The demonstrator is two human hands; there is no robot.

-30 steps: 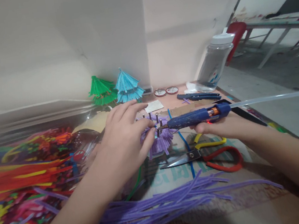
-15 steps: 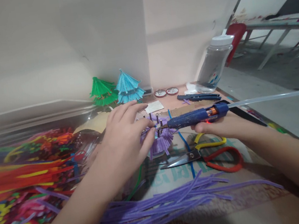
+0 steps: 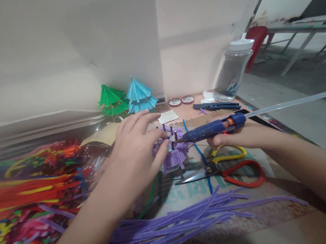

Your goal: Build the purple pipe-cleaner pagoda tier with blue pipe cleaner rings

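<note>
Purple fringed piece point(image 3: 175, 160) sat partly under left hand point(image 3: 136, 146), couldn't tell its grip; right hand point(image 3: 239, 136) gripped blue glue gun point(image 3: 202, 131), tip among piece's dark pegs point(image 3: 172, 145).

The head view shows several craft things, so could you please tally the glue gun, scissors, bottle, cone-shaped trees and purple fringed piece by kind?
Glue gun: 1
Scissors: 1
Bottle: 1
Cone-shaped trees: 2
Purple fringed piece: 1
Total: 6

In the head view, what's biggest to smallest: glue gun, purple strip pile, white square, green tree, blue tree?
Purple strip pile
Glue gun
Blue tree, green tree: too alike to rank
White square
</note>
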